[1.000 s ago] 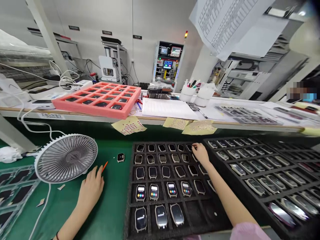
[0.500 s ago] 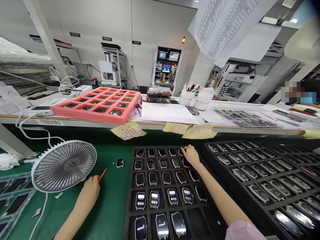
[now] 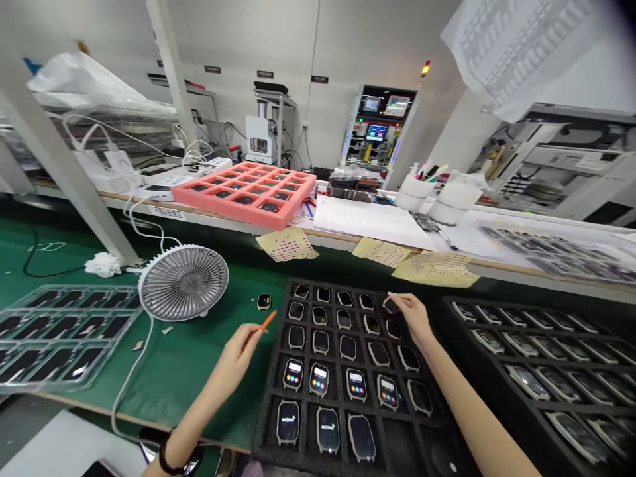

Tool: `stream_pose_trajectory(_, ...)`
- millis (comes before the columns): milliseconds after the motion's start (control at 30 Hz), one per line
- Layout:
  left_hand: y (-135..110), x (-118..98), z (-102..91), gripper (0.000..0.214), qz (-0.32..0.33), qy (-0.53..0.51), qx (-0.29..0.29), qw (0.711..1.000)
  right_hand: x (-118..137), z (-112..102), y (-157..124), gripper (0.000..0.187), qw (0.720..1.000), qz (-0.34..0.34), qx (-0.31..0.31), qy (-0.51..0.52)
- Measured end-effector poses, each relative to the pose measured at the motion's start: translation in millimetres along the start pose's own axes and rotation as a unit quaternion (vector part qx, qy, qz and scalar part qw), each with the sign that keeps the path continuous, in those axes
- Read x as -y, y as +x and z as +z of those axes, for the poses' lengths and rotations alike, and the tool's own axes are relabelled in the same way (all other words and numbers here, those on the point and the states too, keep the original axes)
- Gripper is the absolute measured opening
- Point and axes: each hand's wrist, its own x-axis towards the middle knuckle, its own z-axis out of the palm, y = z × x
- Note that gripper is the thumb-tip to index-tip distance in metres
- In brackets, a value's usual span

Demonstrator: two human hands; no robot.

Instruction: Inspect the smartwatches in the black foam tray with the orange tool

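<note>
In my left hand (image 3: 238, 351), fingers closed, is a slim orange stick (image 3: 269, 320) pointing up over the green mat. My right hand (image 3: 415, 319) pinches the edge of a smartwatch body (image 3: 390, 305) at the far right corner of a black foam tray (image 3: 265, 427); that watch looks tilted in its slot. Strapless smartwatches fill most of the tray's compartments. Several show lit screens, such as one watch (image 3: 356, 385) with coloured icons; others are dark. Between the fan and the tray, a single watch (image 3: 264, 302) lies on the mat.
A round grey fan (image 3: 191, 281) stands on the left, its white cable running down the mat. Clear plastic trays (image 3: 84, 379) hold dark panels beyond it. More watches fill a second black tray (image 3: 489, 356) at right. A pink foam tray (image 3: 238, 209) rests on the shelf.
The view has swung left, showing more of the left bench. My left hand has come nearer the tray with the orange stick. At the corner slot, the right hand's watch now looks tilted.
</note>
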Motion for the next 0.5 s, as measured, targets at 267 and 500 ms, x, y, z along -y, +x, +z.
stream_pose_trajectory(267, -9, -49, 42.0, 0.037, -0.042, -0.251, 0.147, 0.956, 80, 102, -90, 0.022, 0.874, 0.186, 0.267, 0.361)
stream_pose_trajectory(500, -17, -46, 32.4, 0.022, 0.118, -0.022, -0.048, 0.992, 90, 112, -101, 0.019, 0.849, 0.235, 0.255, 0.4)
